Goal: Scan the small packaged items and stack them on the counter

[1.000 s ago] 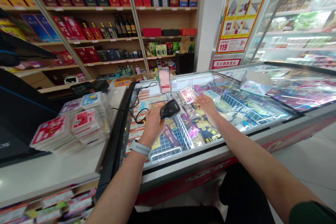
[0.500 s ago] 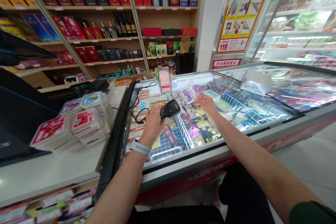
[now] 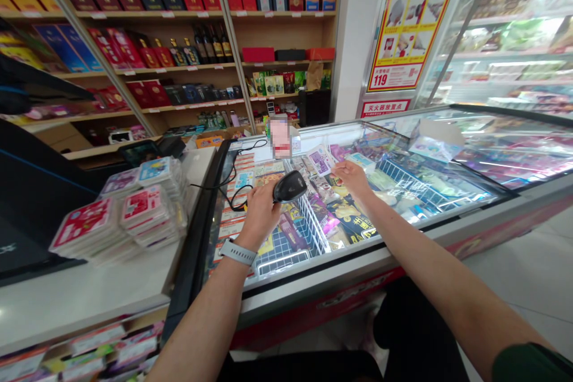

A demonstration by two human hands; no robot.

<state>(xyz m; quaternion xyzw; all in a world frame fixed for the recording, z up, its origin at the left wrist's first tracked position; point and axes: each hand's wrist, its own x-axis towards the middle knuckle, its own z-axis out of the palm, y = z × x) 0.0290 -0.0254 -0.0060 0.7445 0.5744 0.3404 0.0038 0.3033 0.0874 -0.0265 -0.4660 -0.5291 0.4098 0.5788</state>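
Observation:
My left hand (image 3: pixel 262 208) is wrapped round a black barcode scanner (image 3: pixel 290 187), its head turned right above the glass-topped freezer (image 3: pixel 313 276). A black cable (image 3: pixel 231 182) runs over the left end of the glass. My right hand (image 3: pixel 351 177) pinches the edge of a flat white pack with a purple label (image 3: pixel 320 160), held up just in front of the scanner. A similar pack with a blue-green label (image 3: pixel 362 161) lies behind my right hand. Beneath the glass are wire baskets (image 3: pixel 311 227) of frozen goods in bags.
Stacks of flat labelled packs (image 3: pixel 147 209) stand on the white counter (image 3: pixel 58 304) at left, beside a dark monitor (image 3: pixel 31 191). An open carton (image 3: pixel 436 142) rests on the freezer at right. Shelves of boxes and bottles (image 3: pixel 215 42) line the back wall.
Almost nothing differs; the scanner has shifted very slightly left in view, while the purple-labelled pack stays in my right hand at the same place.

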